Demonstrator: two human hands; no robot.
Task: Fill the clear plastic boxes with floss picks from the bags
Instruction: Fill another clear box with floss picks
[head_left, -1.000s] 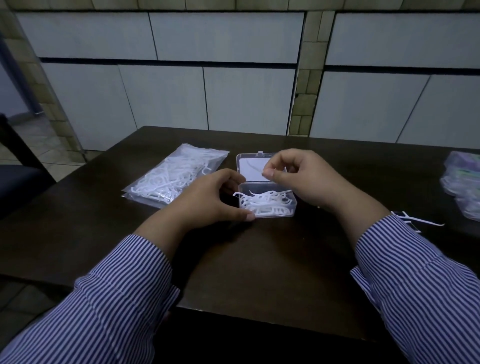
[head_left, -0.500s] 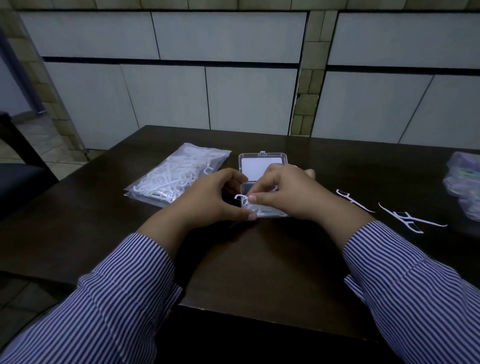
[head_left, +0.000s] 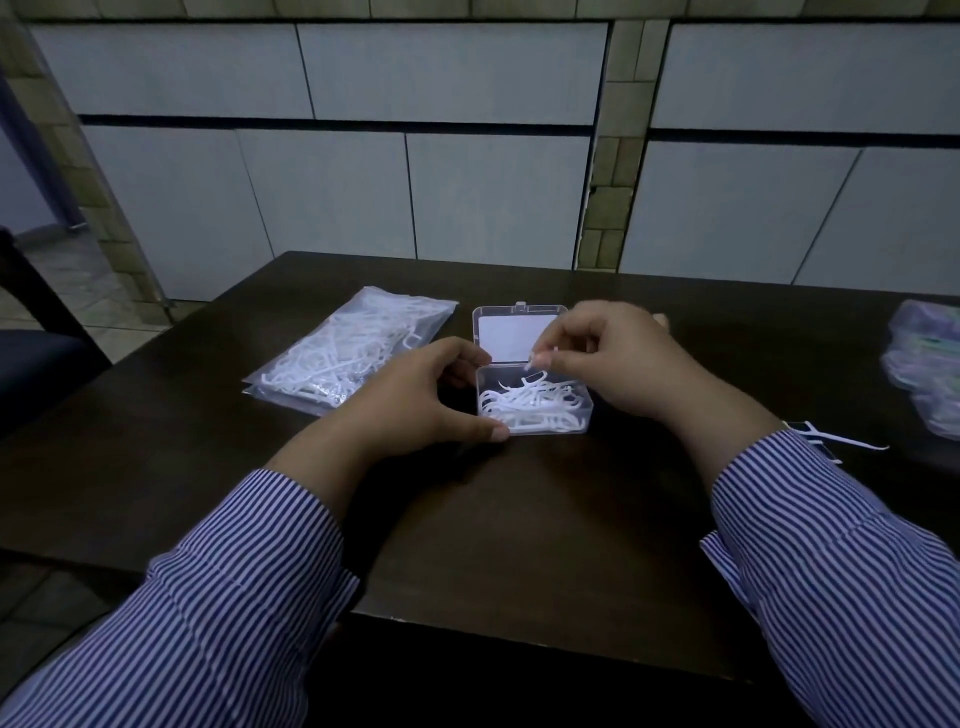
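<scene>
A clear plastic box (head_left: 586, 411) lies open on the dark table, its lid (head_left: 511, 335) tipped back and a heap of white floss picks (head_left: 530, 402) inside. My left hand (head_left: 415, 400) grips the box at its left side, thumb along the front corner. My right hand (head_left: 623, 364) hovers over the box and pinches one white floss pick (head_left: 543, 364) between thumb and fingertips, its head hanging just above the heap. A clear bag of floss picks (head_left: 348, 348) lies to the left of the box.
Loose floss picks (head_left: 831, 436) lie on the table beyond my right sleeve. A pile of clear bags (head_left: 924, 364) sits at the far right edge. A dark chair (head_left: 36, 364) stands left of the table. A tiled wall rises behind the table.
Half a second ago my right hand was low in the box among the picks. It has since risen above the box with one pick pinched. My left hand has stayed on the box.
</scene>
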